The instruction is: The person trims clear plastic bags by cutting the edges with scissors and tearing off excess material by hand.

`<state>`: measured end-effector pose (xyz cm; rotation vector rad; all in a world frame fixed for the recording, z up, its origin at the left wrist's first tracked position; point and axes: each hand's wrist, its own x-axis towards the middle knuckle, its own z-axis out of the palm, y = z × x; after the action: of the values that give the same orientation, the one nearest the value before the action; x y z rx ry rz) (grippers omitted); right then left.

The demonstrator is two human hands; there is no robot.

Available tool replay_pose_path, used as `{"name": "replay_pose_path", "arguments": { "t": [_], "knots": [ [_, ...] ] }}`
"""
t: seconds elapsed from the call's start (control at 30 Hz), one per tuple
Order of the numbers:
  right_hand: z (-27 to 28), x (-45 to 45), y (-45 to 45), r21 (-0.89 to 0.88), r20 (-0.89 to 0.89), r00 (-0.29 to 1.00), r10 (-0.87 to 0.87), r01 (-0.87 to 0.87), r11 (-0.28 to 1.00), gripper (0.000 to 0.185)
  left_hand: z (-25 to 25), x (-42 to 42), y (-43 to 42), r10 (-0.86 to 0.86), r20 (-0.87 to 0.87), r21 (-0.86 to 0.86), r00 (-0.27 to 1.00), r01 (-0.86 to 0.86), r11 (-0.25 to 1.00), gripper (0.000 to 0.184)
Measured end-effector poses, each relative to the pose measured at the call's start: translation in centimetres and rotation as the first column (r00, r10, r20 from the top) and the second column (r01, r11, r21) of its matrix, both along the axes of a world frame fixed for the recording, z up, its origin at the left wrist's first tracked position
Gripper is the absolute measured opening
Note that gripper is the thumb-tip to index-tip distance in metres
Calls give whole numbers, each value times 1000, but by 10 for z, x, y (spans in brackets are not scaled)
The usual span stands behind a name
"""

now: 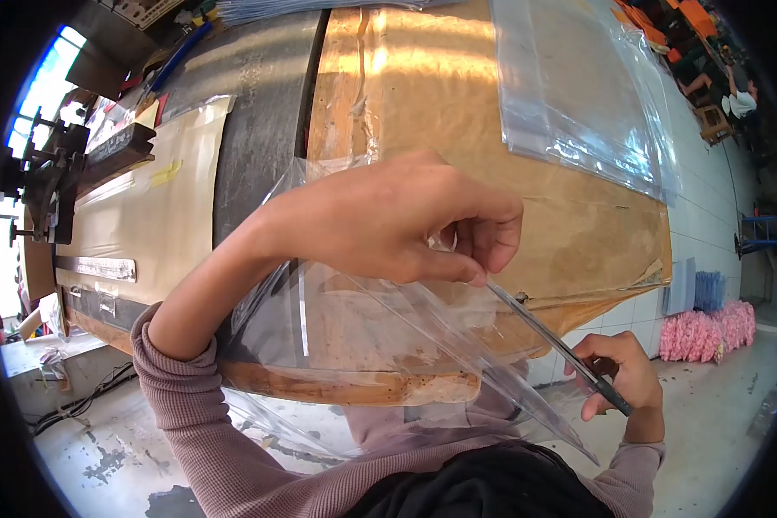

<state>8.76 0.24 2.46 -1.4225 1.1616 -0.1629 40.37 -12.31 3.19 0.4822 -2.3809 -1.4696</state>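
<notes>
A clear plastic bag [354, 319] hangs in loose folds over the front edge of the table and my lap. My left hand [397, 220] reaches across above it, thumb and fingertips pinched on its upper edge. From that pinch a narrow grey strip [540, 326], darker at its lower end, slants down to the right along the plastic. My right hand [622, 371] is curled around the dark lower end, thumb and fingers on either side. Whether the strip is part of the bag or a separate thin rod, I cannot tell.
Brown paper covers the wooden table [440, 104]. Flat clear plastic bags [578, 95] lie at its far right. At left are a dark clamp-like fixture [60, 177] and a metal ruler-like strip [99, 268]. Pink bundles [708, 332] sit on the floor; a person [738, 99] is far right.
</notes>
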Motion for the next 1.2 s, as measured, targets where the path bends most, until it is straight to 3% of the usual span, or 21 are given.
{"name": "replay_pose_path", "arguments": {
  "t": [0.3,0.63,0.73,0.83,1.0,1.2],
  "knots": [
    [-5,3,-4,-102,-40,999,26,-30,994,62,-3,1,-2,47,56,64,997,-50,997,15],
    [-4,6,-5,-57,-35,999,14,-16,998,61,-2,2,-4,24,61,102,998,-30,994,17],
    [-5,6,-4,-70,-29,1000,10,-12,997,60,-5,3,-4,25,31,19,999,-25,999,17],
    [-5,4,-3,-63,-43,999,22,-25,998,59,-7,10,-7,-10,157,-128,988,31,991,22],
    [-8,4,-4,75,30,998,-55,52,996,62,2,10,-3,34,253,-126,967,-1,992,27],
    [-4,12,-9,60,27,1000,-14,13,998,66,4,9,-3,75,248,-111,966,-48,993,28]
  ]
}}
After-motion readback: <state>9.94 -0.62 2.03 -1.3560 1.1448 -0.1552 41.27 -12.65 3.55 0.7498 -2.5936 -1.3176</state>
